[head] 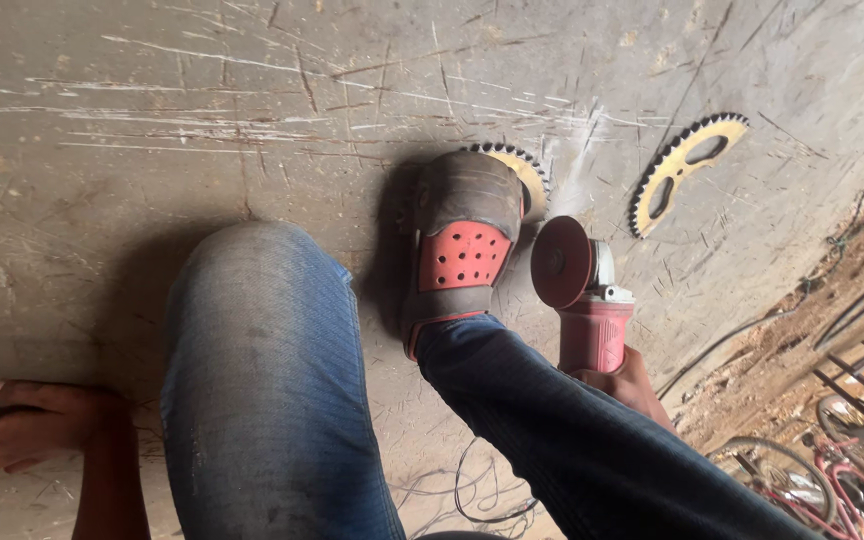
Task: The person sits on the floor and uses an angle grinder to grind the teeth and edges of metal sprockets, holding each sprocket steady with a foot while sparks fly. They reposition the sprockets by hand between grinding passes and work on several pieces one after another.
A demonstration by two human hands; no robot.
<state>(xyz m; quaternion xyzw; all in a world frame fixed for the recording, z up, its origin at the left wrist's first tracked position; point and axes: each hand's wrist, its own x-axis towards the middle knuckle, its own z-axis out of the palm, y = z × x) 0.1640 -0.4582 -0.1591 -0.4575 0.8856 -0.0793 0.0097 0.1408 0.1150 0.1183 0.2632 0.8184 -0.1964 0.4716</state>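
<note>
The right hand, at the lower right of the middle of the frame, grips the red body of an angle grinder; its fingers are wrapped around the handle, though most of them are hidden behind the blue-jeaned leg. The grinder's round disc stands on edge, just beside a red and grey shoe planted on the scratched concrete floor. Under the toe of that shoe lies a yellowish toothed sprocket piece, only partly visible. A second curved toothed sprocket piece lies apart on the floor at the upper right. The left hand rests flat on the floor at the lower left edge, fingers stretched out and close together, holding nothing. A bent knee in jeans fills the lower centre. Thin wires lie on the floor near the bottom, and a bicycle frame shows at the lower right corner.
</note>
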